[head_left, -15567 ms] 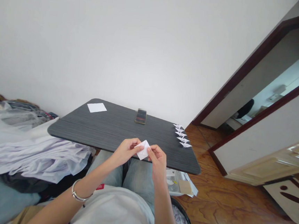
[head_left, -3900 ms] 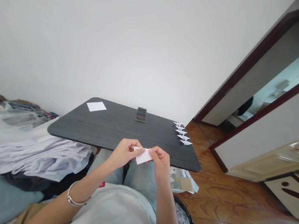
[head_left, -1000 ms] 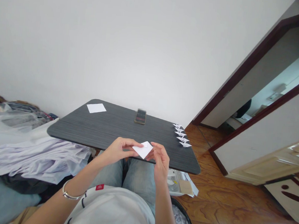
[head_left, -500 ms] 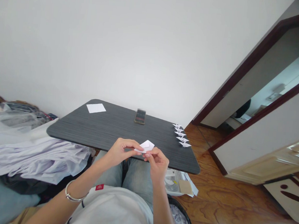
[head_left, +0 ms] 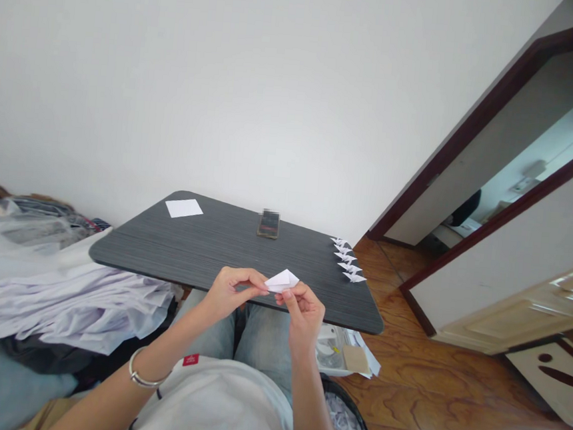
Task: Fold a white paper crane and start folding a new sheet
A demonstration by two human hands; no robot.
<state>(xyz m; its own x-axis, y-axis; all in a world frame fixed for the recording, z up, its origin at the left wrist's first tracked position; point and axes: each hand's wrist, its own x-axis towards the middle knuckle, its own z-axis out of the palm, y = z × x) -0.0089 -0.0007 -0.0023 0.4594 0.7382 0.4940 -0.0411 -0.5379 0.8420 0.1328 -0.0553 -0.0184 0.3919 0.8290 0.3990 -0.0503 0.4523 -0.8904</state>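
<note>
Left hand [head_left: 226, 293] pinches left tip, right hand [head_left: 307, 312] lower right edge, of small white folded-paper piece [head_left: 283, 280]; dark-grey wood-grain table [head_left: 184, 243] beyond fingers.

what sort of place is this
Most likely a room in a home: heaped fabric lies beside the dark table, over a wood-patterned floor, with a door frame at right.

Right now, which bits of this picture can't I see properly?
All in the head view:
Back of the folded white paper: turned away; the right hand also covers part of the paper.
Face of the dark phone-like object: blurred into blocks.
Lettering on the red label: too small to read.
Fine folds of the paper cranes: too small.
Black bin: right forearm hides some, bottom edge cuts it off.
</note>
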